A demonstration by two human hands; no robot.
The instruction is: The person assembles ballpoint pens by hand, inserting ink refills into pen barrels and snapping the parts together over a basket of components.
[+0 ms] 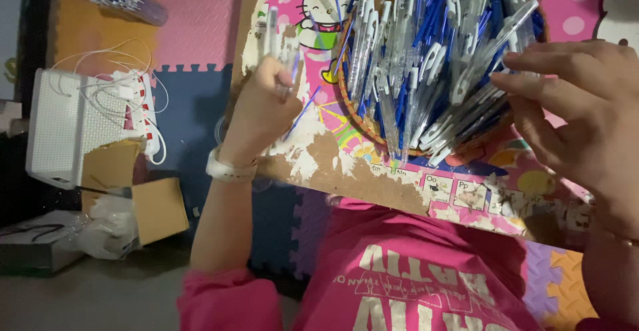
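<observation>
Fingers (279, 71) of the left hand (259, 115) curl tight round a few clear pens (273, 31), their lower ends hidden, while right-hand fingers (532, 61) spread loosely over a pen-filled basket (363, 121) on the worn surface (333, 168), gripping nothing visible.

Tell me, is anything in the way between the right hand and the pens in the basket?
Nothing visible is. The right hand hangs right at the pile of clear and blue pens in the round basket, its fingers already at the nearest ones. The left hand holds a few pens of its own off to the side.
</observation>
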